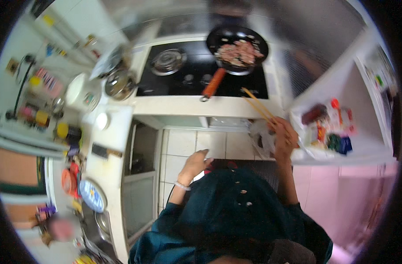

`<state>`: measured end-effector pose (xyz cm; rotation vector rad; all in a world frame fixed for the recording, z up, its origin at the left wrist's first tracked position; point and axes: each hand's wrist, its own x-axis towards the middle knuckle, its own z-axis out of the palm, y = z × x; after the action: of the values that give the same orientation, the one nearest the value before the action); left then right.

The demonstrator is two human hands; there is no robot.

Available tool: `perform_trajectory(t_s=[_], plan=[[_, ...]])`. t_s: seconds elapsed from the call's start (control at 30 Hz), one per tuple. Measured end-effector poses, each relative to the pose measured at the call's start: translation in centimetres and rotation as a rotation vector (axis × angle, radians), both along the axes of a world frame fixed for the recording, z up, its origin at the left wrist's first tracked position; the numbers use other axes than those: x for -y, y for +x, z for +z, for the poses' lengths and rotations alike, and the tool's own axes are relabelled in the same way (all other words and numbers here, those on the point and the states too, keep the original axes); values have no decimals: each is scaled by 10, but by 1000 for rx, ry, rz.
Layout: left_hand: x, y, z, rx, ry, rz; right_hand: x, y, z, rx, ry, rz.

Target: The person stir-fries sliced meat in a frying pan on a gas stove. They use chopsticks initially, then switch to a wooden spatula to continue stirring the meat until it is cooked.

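My right hand grips a pair of wooden chopsticks, their tips over the front right edge of the black glass hob. Sliced pinkish meat with pale bits lies in a dark frying pan on the right burner. The pan's orange-brown handle points toward me, past the hob's front edge. Held low in front of my body, my left hand is empty, fingers apart, and touches none of the cookware.
On the left counter, a cleaver lies on a white cutting board beside a white lid. A glass-lidded pot stands left of the hob. A blue-patterned plate is by the sink. Food packets fill a shelf at right.
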<state>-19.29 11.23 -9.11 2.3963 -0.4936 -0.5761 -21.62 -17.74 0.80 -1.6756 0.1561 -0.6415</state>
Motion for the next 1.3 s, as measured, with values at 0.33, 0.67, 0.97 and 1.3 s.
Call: perform_trajectory(t_s=[0.33,0.67,0.97,1.3], plan=[[34,-1,112,-395,-1021,49,-49,13,31,333,-667,336],[33,-46,111,-610,-1733,804,-127,29,2,598,-556,846],[-36,-67,85,-425,-1726,1014,-199,26,-23,612,-666,1061],[-182,-13,47,-396,-1698,1088,-327,58,-33,394,-870,1205]])
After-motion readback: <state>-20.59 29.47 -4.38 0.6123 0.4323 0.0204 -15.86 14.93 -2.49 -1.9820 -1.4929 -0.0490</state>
